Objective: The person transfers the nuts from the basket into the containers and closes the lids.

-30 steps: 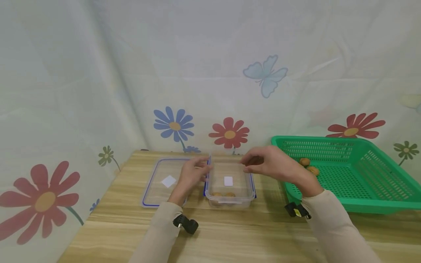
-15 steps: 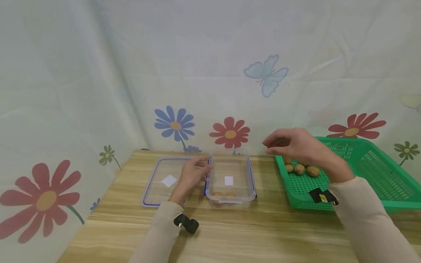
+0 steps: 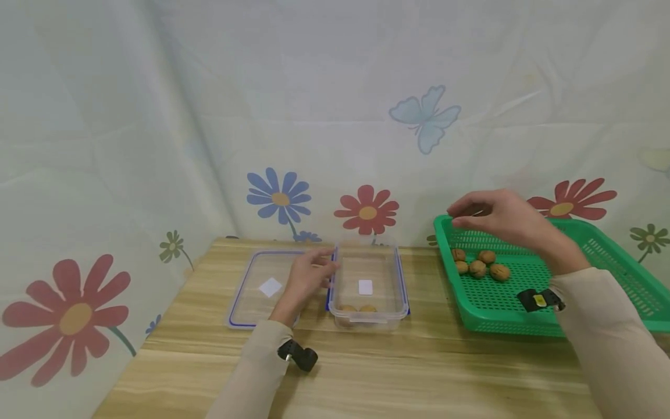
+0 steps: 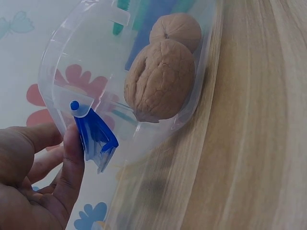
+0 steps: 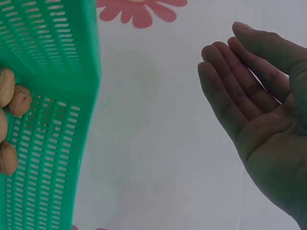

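My left hand (image 3: 305, 277) rests its fingertips against the left side of a clear plastic food container (image 3: 364, 265). In the left wrist view a finger touches it beside a blue locking clip (image 4: 98, 136), which hangs down. Two walnuts (image 4: 163, 79) lie inside, at the near end. My right hand (image 3: 510, 218) hovers over the left part of a green plastic basket (image 3: 463, 305), fingers loosely bent, thumb apart, palm bare in the right wrist view. Several walnuts (image 3: 477, 268) sit in the basket's left part, below that hand.
A clear lid (image 3: 246, 299) with a blue seal and a white label lies left of the container, partly behind my left hand. All stand on a wood-grain table (image 3: 366, 372). A flowered curtain (image 3: 335, 116) hangs close behind the table.
My right hand has moved from over the container to the right and up, above the basket, uncovering the walnuts there. My left hand stays at the container's side.
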Demonstrator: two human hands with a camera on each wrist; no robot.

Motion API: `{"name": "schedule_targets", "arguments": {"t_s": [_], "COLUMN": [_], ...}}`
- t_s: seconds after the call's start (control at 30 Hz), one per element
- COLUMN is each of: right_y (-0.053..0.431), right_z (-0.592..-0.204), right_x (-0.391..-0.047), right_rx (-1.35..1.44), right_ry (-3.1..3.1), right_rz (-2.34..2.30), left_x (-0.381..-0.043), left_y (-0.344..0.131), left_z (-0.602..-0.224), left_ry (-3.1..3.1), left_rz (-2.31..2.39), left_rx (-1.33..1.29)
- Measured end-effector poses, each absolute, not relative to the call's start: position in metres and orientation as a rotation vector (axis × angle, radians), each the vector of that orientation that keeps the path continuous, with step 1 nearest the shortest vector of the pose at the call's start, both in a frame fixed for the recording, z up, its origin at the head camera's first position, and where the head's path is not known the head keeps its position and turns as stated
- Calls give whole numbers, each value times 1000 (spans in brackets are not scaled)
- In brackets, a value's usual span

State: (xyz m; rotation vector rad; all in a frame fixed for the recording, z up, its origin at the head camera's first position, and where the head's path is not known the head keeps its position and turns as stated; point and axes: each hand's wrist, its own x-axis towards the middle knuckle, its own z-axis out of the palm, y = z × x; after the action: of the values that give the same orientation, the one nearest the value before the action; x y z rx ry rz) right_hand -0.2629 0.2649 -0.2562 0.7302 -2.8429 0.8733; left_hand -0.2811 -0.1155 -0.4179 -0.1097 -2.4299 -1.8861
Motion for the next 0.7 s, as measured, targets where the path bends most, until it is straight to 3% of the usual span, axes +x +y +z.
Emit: {"name": "schedule_targets", "arguments": {"t_s": [0.7], "right_y": [306], "right_z": [-279], "right_x": [-288], "right_rx": [650], "right_ry": [-2906], "right_rz": [872], "left_x": [-279], "left_y": [-116], "left_z": [-417], "left_ry": [-2421], "left_rz": [-1891], "left_rx": [-123]}}
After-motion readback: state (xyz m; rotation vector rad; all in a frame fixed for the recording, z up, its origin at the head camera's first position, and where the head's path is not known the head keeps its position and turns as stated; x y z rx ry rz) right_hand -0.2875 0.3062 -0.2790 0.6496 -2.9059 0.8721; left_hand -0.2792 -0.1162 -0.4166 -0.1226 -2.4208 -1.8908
